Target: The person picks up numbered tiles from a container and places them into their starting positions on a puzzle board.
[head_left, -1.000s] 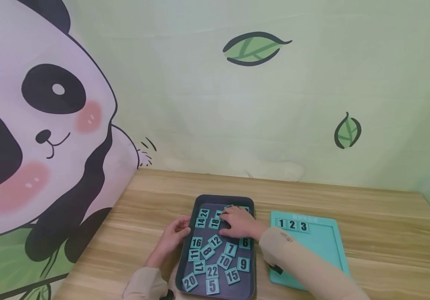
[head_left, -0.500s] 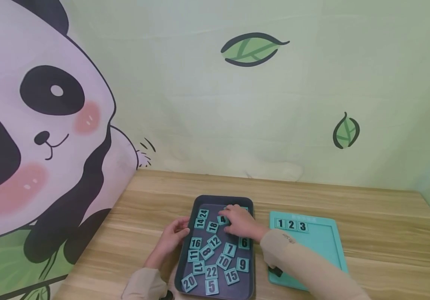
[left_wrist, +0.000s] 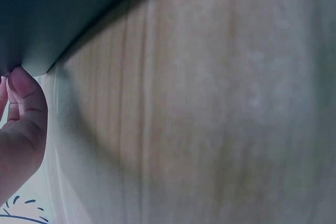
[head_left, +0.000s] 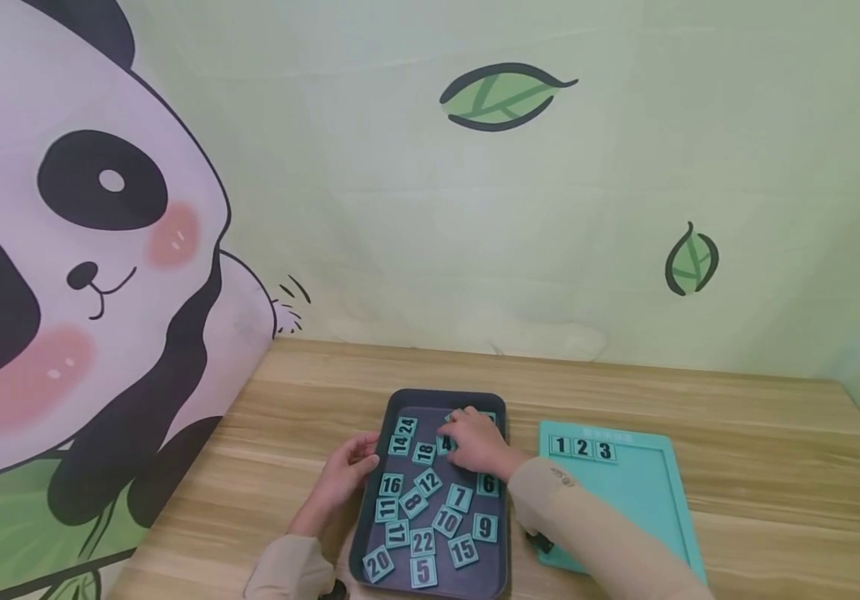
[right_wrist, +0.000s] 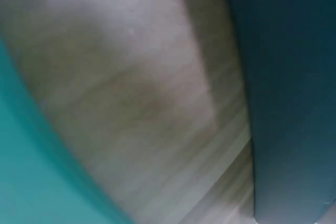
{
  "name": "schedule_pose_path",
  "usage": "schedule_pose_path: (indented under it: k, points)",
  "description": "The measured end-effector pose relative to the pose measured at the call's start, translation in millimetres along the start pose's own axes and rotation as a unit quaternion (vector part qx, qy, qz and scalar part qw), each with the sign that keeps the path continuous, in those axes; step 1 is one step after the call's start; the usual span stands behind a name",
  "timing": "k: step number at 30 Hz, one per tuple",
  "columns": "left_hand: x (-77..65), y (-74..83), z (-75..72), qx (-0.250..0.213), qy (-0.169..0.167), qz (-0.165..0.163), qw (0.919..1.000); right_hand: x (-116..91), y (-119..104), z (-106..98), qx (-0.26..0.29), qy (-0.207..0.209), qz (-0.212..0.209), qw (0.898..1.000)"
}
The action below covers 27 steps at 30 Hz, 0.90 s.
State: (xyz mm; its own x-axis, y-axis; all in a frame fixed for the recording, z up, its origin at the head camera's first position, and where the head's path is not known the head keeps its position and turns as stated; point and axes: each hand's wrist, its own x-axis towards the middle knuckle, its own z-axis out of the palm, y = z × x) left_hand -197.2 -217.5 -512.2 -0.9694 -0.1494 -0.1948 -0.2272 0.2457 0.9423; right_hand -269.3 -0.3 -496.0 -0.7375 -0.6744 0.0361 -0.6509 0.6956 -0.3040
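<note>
A dark rectangular tray (head_left: 505, 550) holds several small teal number tiles, among them 18 (head_left: 424, 452), 7 (head_left: 460, 498) and 5 (head_left: 423, 572). At the tray's left wall is my left hand (head_left: 347, 473), gripping the side with thumb and fingers; the left wrist view shows the thumb (left_wrist: 26, 90) against the dark wall. Over the tray's upper right my right hand (head_left: 478, 443) pinches the number 4 tile (head_left: 444, 445) between thumb and fingers, covering part of it. Tiles at the top right are partly hidden by this hand. The right wrist view shows no fingers.
Right of the tray lies a teal board (head_left: 640, 500) with tiles 1 (head_left: 561, 446), 2 (head_left: 583, 448) and 3 (head_left: 606, 452) lined up at its upper left. My right forearm crosses the board's lower part. Both stand on a wooden table (head_left: 790, 467) before a printed backdrop.
The number 4 tile has come out from under my right hand, and the fingers have closed about it. Tile 18 has shifted slightly down and left. My left hand stays at the tray.
</note>
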Motion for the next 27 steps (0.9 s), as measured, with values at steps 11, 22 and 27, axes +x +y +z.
schedule_pose_path:
  k: [11,22,27]
  points:
    - [-0.3,5.0,4.6,-0.002,0.000,0.007,1.0000,-10.0,2.8,-8.2,-0.015,-0.033,-0.005,0.999]
    - [-1.0,2.9,3.1,0.004,-0.003,0.005,1.0000,-35.6,2.4,-38.9,0.041,-0.037,-0.029,0.998]
    - [-1.2,0.4,2.1,0.005,0.000,0.008,1.0000,-52.0,11.2,-46.4,0.057,-0.039,-0.012,0.998]
